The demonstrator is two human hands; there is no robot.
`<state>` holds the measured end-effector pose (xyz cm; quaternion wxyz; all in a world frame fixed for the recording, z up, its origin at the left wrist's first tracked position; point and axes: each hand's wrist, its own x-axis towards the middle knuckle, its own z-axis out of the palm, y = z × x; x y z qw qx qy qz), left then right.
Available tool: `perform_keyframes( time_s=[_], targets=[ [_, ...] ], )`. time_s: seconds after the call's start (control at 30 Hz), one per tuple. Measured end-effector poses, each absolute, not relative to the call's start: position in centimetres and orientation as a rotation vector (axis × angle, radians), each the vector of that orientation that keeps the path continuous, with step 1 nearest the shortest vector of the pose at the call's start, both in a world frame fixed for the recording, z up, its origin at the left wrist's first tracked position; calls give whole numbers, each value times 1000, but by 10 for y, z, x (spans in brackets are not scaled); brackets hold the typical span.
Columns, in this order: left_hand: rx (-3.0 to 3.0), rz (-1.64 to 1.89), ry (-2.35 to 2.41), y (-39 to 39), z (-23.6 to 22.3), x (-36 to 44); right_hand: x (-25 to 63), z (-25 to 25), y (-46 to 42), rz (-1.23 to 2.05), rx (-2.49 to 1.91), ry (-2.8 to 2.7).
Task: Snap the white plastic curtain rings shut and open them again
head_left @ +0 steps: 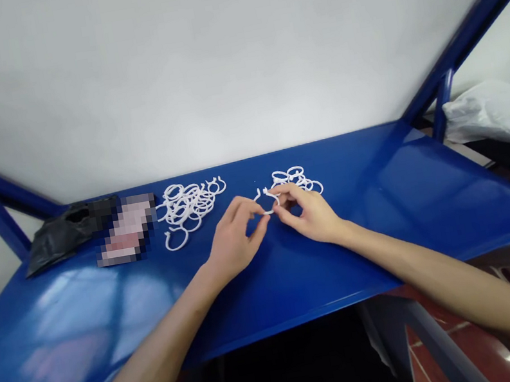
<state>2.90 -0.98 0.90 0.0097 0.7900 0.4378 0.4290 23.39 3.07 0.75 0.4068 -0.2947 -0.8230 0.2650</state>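
Between my two hands is a white plastic ring point(269, 212) with a gap at its top, where two small hooked ends stick up. My left hand point(234, 237) pinches the ring's left side between thumb and fingers. On its right side, the thumb and fingers of my right hand point(310, 211) are closed on it, hiding part of it. A loose pile of similar white rings point(186, 202) lies on the table to the left of my left hand. Just behind my right hand sits a smaller group of white rings point(295, 176), partly covered by the fingers.
The blue table point(274, 305) meets a pale wall point(223, 59) at the back. A black plastic bag point(69, 232) and a blurred-out flat item point(127, 230) lie at the left. Blue frame posts point(452, 70) slope up at both sides. A white plastic package point(501, 114) is at far right.
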Motion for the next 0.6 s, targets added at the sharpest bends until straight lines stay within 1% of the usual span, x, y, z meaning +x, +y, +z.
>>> perform_keyframes(
  time_s=[0.1, 0.23, 0.33, 0.47, 0.6],
  targets=[
    [2124, 1394, 1489, -8, 11, 28, 236, 9, 32, 630, -735, -2089],
    [1878, 1181, 1404, -4, 7, 24, 237, 10, 32, 637, -721, -2177],
    [1897, 1115, 1397, -4, 5, 24, 237, 8, 33, 620, -702, -2235],
    [2032, 1085, 1462, -9, 7, 28, 236, 2, 32, 499, -679, -2258],
    [2129, 1105, 1426, -11, 6, 29, 237, -2, 28, 387, -679, -2305]
  ],
)
